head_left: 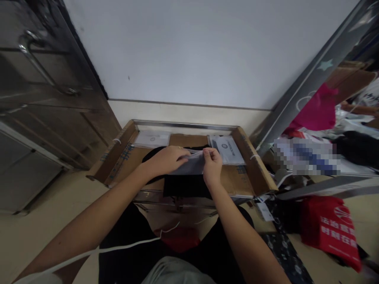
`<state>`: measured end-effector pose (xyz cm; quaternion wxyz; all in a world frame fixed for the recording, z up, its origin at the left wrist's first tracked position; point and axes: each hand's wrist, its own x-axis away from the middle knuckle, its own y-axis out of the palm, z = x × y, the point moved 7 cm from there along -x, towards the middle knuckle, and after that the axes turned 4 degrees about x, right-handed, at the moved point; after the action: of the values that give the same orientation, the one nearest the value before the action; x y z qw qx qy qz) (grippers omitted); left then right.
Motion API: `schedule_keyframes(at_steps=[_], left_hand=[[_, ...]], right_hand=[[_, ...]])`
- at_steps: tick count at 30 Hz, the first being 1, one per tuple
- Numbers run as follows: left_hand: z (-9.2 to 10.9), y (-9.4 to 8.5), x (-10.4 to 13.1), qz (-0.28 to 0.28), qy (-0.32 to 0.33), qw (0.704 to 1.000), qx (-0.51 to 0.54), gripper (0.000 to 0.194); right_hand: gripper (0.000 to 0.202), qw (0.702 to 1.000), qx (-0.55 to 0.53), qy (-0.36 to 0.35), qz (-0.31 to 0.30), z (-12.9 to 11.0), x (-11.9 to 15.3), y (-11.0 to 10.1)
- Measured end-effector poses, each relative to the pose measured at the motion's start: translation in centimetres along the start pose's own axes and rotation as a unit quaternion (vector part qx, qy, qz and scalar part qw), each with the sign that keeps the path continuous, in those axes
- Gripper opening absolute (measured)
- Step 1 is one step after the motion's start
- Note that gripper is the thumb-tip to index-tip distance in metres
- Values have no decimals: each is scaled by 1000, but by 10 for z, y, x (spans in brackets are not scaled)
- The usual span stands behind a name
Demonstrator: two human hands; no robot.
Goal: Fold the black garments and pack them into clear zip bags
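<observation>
A clear plastic bag (192,163) is stretched between my hands over the cardboard-lined tray. At its left end, my left hand (170,157) has its fingers closed on the edge near the mouth. My right hand (212,163) pinches the top right corner between thumb and fingers. Beneath the bag lies a black cloth item (186,187), partly covered by the bag and my hands; its kind cannot be made out. Printed plastic packets (227,150) rest on the cardboard to the right, close to my right hand. Another flat packet (152,139) is at the back left.
Cardboard walls (254,165) edge the tray on both sides, and a white wall (189,51) rises behind it. A metal door with a handle (44,67) stands left. To the right are a cluttered shelf (361,167) and a red bag (331,228). A white cord (130,245) crosses my lap.
</observation>
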<state>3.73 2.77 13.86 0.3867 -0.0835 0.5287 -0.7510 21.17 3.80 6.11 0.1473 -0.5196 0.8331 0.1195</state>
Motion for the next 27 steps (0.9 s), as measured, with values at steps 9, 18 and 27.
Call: schedule_keyframes(at_steps=[9,18,27], left_hand=[[-27,-25,41,247,-57,967,-20,11],[-102,11,42,400,-213,810,372,33],[-119,30,31,464,-193,759,413,22]], right_hand=[[26,998,21,-39,50,-6,-6,0],[30,999,-24,6,48,5,-23,7],[62,978,-144,131,-79,35,-22,20]])
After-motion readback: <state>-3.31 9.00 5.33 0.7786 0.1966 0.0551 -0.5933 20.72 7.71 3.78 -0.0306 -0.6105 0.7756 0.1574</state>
